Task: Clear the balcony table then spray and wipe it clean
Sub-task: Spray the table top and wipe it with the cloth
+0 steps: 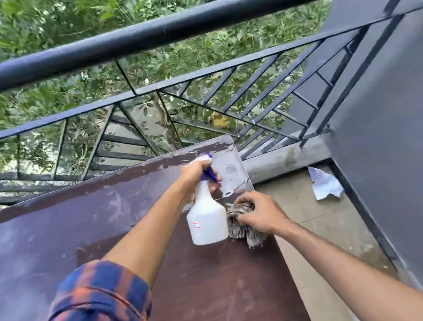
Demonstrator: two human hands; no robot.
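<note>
Left hand: your left hand [196, 174] is clenched round the neck of the spray bottle [207, 221], just under the head, with the fingers curled at the blue trigger.
Spray bottle: white and translucent, upright, hanging below your left hand. The nozzle points away from you toward the far right corner of the table. You cannot tell whether its base touches the table or hangs just above it.
Right hand: your right hand [260, 214] lies palm down, fingers bent and grasping the cloth [236, 224], just to the right of the bottle.
Cloth: grey, checked and bunched up, lying on the table at its right edge. It touches or nearly touches the bottle's side, and a loose end trails out below your right hand.
Hands together: they are close, with only the bottle's body between them, both over the table's right side.
Table: the table [94, 226] is dark brown with pale scuffs, and a grey peeled patch fills the far right corner just beyond your left hand.
Sleeve: a blue and orange checked sleeve [96, 313] is rolled up on your left arm.
Floor: on the tiled floor [318, 232] to the right of the table, a crumpled white paper [323, 183] lies near the grey wall [397, 112].
Railing: a dark metal railing [189, 23] runs beyond the table, with green foliage [32, 27] behind it.
</note>
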